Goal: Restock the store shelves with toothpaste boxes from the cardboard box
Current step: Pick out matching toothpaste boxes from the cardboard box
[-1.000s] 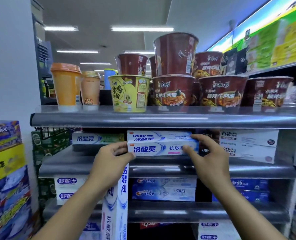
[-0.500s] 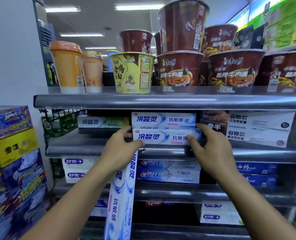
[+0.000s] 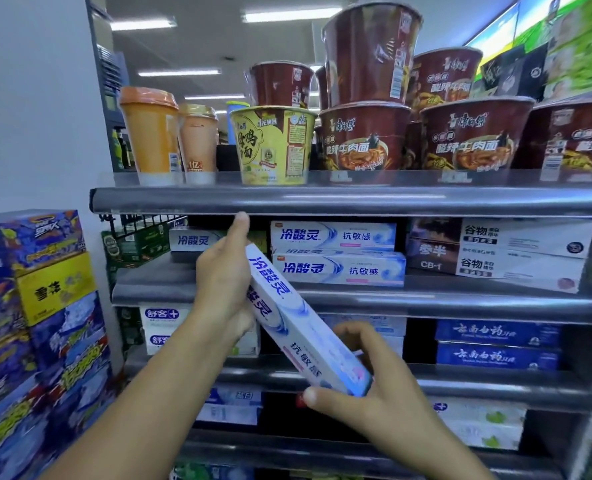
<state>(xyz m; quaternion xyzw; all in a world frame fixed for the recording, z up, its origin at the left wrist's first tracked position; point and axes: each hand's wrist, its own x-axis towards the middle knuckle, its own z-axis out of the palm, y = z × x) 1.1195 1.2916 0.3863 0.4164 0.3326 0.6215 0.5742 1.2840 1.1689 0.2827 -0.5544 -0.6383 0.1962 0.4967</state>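
Head view: the person holds one white-and-blue toothpaste box point(image 3: 298, 327) in front of the shelving, tilted on a diagonal, its upper end toward the left and its lower end toward the right. The left hand point(image 3: 225, 282) grips the upper end with its fingers point(image 3: 241, 226) mostly wrapped behind the box, and one finger points straight up, close to the edge of the upper shelf point(image 3: 322, 200). The right hand point(image 3: 377, 389) pinches the lower end, thumb underneath and curled fingers point(image 3: 353, 332) over the top side.

Behind the held box, on the toothpaste shelf point(image 3: 443, 301), a stack of two matching boxes point(image 3: 338, 254) lies flat, label outward. A single box of the same brand point(image 3: 192, 240) lies just to its left, partly hidden by the left hand. Grey-and-white grain toothpaste boxes point(image 3: 526, 252) are stacked to the right.

The upper shelf carries orange drink cups point(image 3: 151, 133), a yellow noodle cup point(image 3: 274, 145) and red noodle bowls point(image 3: 367, 136) stacked two high.

One level down sit white boxes point(image 3: 161, 325) on the left and dark blue boxes point(image 3: 495, 344) on the right, and the held box and right hand cover the middle. Colourful cartons point(image 3: 45, 289) are piled left of the shelving.
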